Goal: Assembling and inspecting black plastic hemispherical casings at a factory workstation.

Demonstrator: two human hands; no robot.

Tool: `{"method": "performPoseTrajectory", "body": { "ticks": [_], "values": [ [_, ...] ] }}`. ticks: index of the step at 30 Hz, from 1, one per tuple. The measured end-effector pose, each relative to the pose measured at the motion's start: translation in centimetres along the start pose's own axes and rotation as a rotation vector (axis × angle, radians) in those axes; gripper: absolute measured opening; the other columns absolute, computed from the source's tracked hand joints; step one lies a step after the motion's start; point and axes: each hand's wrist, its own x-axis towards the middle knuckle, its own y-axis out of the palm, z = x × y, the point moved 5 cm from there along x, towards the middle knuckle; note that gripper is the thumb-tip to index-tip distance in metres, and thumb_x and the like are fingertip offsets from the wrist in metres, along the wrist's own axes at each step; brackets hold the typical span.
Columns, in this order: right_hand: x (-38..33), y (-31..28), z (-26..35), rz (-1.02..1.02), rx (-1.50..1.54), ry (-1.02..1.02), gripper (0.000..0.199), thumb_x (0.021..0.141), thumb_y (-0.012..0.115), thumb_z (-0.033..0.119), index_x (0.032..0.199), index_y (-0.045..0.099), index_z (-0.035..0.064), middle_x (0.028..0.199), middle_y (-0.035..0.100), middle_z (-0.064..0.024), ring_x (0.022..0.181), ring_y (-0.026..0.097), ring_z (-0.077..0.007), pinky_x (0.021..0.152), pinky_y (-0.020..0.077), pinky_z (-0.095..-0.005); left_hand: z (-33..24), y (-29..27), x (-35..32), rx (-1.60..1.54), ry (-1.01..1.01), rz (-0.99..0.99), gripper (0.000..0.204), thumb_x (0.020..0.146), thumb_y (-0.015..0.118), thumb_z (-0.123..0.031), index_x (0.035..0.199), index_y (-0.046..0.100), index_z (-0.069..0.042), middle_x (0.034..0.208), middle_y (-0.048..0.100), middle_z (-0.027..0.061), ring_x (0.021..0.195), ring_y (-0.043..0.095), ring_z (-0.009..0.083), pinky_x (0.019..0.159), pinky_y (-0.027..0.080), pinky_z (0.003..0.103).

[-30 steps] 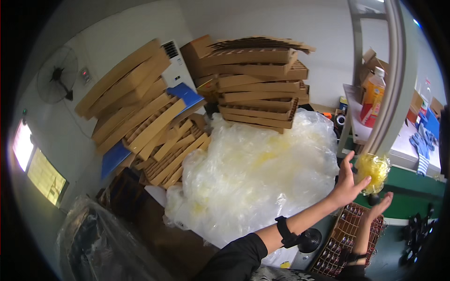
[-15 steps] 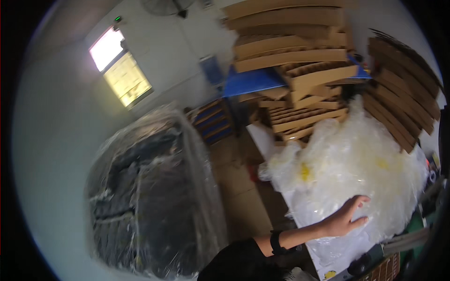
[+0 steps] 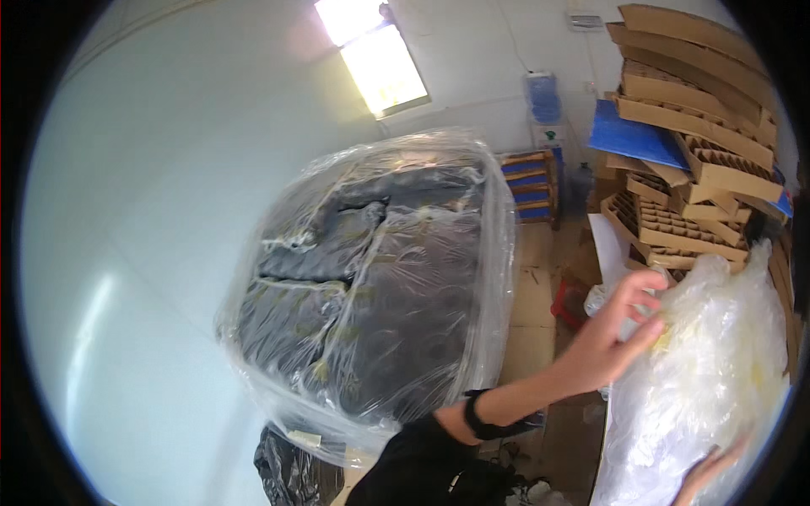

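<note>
A large crumpled heap of clear plastic film (image 3: 700,379) with yellow patches lies on a white tabletop at the right. My left hand (image 3: 612,333) is at the heap's left edge, thumb and fingers apart and slightly bent, with no film plainly gripped between them. A black band circles that wrist. Low at the right, my right hand (image 3: 713,471) shows only in part, its fingers stretched along the film. Some of that hand is blurred or hidden by plastic and the picture's edge.
A big plastic-wrapped stack of dark goods (image 3: 405,295) stands left of my arm. Cardboard divider trays (image 3: 692,202) are piled behind the film, with a blue sheet (image 3: 633,135) among them. A black bag (image 3: 291,472) lies below the stack. A slatted wooden pallet (image 3: 531,190) stands behind.
The view has swung left, so everything sits further right. My left hand has lifted from over the film to its left edge. My right hand has come into view.
</note>
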Motion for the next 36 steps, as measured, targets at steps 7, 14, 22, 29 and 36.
{"method": "performPoseTrajectory", "body": {
  "ticks": [7, 14, 22, 29, 36],
  "values": [
    [-1.5, 9.7, 23.1, 0.822, 1.980, 0.983, 0.070, 0.090, 0.043, 0.058, 0.129, 0.042, 0.0001, 0.124, 0.052, -0.0202, 0.115, 0.050, -0.0311, 0.104, 0.0343, -0.0425, -4.4, -12.8, -10.1, 0.155, -0.294, -0.451, 0.033, 0.093, 0.053, -0.009, 0.124, 0.045, -0.002, 0.121, 0.053, 0.0098, 0.107, 0.052, 0.0172, 0.093, 0.043, 0.031],
    [3.5, 12.4, 42.3, 1.248, 2.563, 1.560, 0.069, 0.088, 0.040, 0.065, 0.118, 0.053, 0.0034, 0.122, 0.054, -0.0187, 0.113, 0.051, -0.0293, 0.104, 0.0353, -0.0405, -1.7, -13.1, -16.8, 0.703, -0.393, -0.406, 0.026, 0.082, 0.068, -0.010, 0.105, 0.059, -0.002, 0.103, 0.061, 0.0107, 0.090, 0.060, 0.0202, 0.078, 0.049, 0.032],
    [2.7, 15.6, 52.3, 1.594, 2.589, 1.503, 0.075, 0.087, 0.032, 0.070, 0.125, 0.048, 0.0075, 0.122, 0.052, -0.0150, 0.111, 0.050, -0.0269, 0.102, 0.0346, -0.0383, 1.0, -15.9, -13.6, 0.888, -0.418, -0.523, 0.043, 0.073, 0.077, -0.025, 0.106, 0.056, -0.005, 0.096, 0.060, 0.0098, 0.078, 0.060, 0.0238, 0.065, 0.047, 0.032],
    [1.8, 19.9, 61.0, 1.790, 2.610, 0.915, 0.074, 0.090, 0.024, 0.068, 0.127, 0.047, 0.0085, 0.122, 0.051, -0.0145, 0.109, 0.049, -0.0265, 0.100, 0.0342, -0.0404, 2.2, -21.4, -16.1, 0.850, -0.729, -0.601, 0.046, 0.077, 0.071, -0.027, 0.111, 0.052, -0.003, 0.099, 0.058, 0.0125, 0.088, 0.057, 0.0236, 0.073, 0.046, 0.033],
    [6.9, 39.4, 62.9, 1.287, 2.431, 0.309, 0.073, 0.092, 0.023, 0.065, 0.122, 0.048, 0.0027, 0.115, 0.055, -0.0127, 0.103, 0.053, -0.0237, 0.094, 0.0391, -0.0395, 2.9, -21.7, -14.6, 1.052, -0.819, -0.686, 0.045, 0.079, 0.067, -0.028, 0.111, 0.054, 0.000, 0.106, 0.056, 0.0159, 0.089, 0.056, 0.0274, 0.080, 0.044, 0.035]
  ]
}}
